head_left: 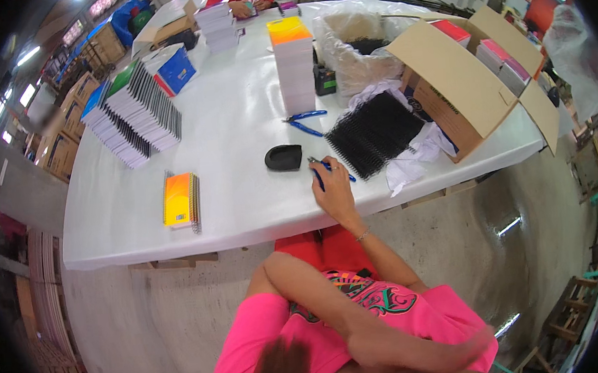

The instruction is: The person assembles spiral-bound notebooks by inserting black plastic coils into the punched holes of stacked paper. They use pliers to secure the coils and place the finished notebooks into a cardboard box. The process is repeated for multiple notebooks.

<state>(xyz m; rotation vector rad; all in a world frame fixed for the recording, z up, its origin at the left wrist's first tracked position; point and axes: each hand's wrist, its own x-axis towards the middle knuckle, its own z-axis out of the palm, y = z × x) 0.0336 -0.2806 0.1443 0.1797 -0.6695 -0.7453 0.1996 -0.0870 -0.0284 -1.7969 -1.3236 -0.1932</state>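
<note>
- So the tool we're looking at is a pair of pliers (320,179) with a small dark metal nose and bright blue handles, partly covered by fingers.
- It's near the front edge of the white-covered table (235,212), just right of a rounded black holder (284,158) and just left of a heap of black coils (375,132).
- Our right hand (329,174) is grasping it from above, fingers half curled, with blue handle poking out on both sides. How hard we're squeezing, or whether it's off the tabletop, we honestly can't tell.
- Our left hand (435,355) is way down by our chest, reached across the pink shirt (397,301), well apart from the table. It's too blurry for us to say if it's clenched or loose.
- Nose of the pliers points away from us and to the left, handle ends to the right and back our way, so the long axis runs on a slant.
- Farther back we've got a second blue-handled pair (310,114), handles spread, nose pointing left.
</note>
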